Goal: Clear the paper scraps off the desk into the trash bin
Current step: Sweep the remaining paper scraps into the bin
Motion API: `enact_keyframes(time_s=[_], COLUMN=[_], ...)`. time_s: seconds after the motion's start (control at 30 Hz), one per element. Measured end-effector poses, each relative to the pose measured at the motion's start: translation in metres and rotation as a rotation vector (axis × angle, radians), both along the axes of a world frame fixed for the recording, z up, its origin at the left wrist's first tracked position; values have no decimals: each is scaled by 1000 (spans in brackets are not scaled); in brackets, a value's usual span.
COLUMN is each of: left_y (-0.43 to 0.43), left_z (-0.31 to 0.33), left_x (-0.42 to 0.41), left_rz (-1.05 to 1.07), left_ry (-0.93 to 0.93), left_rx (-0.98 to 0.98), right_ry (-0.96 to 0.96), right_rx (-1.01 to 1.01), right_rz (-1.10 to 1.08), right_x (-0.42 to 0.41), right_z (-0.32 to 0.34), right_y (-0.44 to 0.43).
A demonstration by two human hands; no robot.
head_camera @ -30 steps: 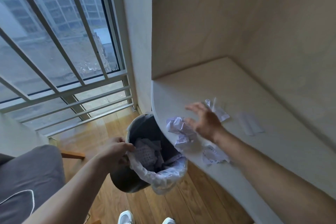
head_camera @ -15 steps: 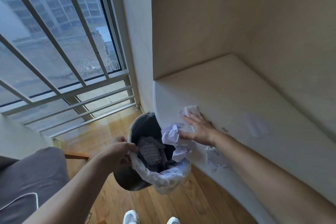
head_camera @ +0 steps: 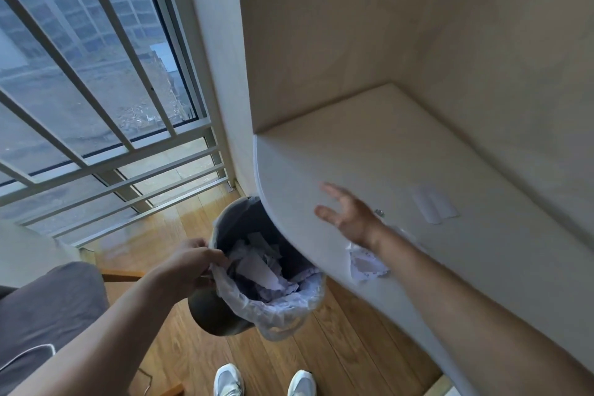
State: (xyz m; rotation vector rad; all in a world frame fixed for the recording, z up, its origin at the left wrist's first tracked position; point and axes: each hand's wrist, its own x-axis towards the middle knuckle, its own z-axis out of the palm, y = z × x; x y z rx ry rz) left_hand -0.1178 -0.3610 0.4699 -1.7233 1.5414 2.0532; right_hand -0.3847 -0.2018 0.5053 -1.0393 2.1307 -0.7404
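- Currently mid-sweep step: trash bin [head_camera: 225,315] held tilted just under the rounded edge of the desk [head_camera: 401,170], mouth up toward the edge.
- Left hand [head_camera: 189,267] pinched closed on the bin's near rim and the white liner [head_camera: 273,315], keeping the bin against the desk.
- Right hand [head_camera: 350,215] over the desk, above and right of the bin; fingers spread wide, palm down, nothing in it. Touching the surface or hovering: cannot tell.
- Bin already has a heap of crumpled scraps [head_camera: 260,267] inside, so most of the job looks done.
- One torn scrap [head_camera: 364,262] on the desk edge just right of the bin, partly under the right forearm, not in the bin.
- Flat pale strip [head_camera: 434,207] on the desk, well right of the bin, past the right hand. Scrap or stuck label: cannot tell.
- Tiny bit [head_camera: 379,211] beside the right wrist, too small to identify.
- Next move, as I judge it: right hand comes back to the torn scrap and drags it leftward over the edge into the bin; bin may need to shift right to sit under it.
- Risk: scrap overhangs the edge and could drop to the floor beside the bin.
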Motion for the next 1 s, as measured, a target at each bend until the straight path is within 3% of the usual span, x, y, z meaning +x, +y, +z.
enact_keyframes(time_s=[0.07, 0.17, 0.3, 0.47, 0.83, 0.9, 1.0], left_y=[2, 4, 7, 10, 6, 6, 8], left_z=[-5, -10, -15, -17, -10, -8, -6], left_x=[-1, -3, -6, -7, 5, 6, 8], left_rz=[-8, -18, -37, -62, -68, -72, -64], left_ry=[-1, -3, -1, -4, -12, -9, -13], left_rx=[8, 15, 31, 41, 15, 9, 6], right_ry=[153, 124, 143, 261, 431, 357, 75], right_rx=[153, 406, 528, 373, 144, 106, 45], right_rz=[-84, -158, -115, -103, 266, 334, 352], right_x=[-47, -93, -105, -70, 83, 110, 135], right_z=[1, -8, -37, -64, -79, -77, -71], right_y=[30, 82, 125, 107, 12, 6, 9])
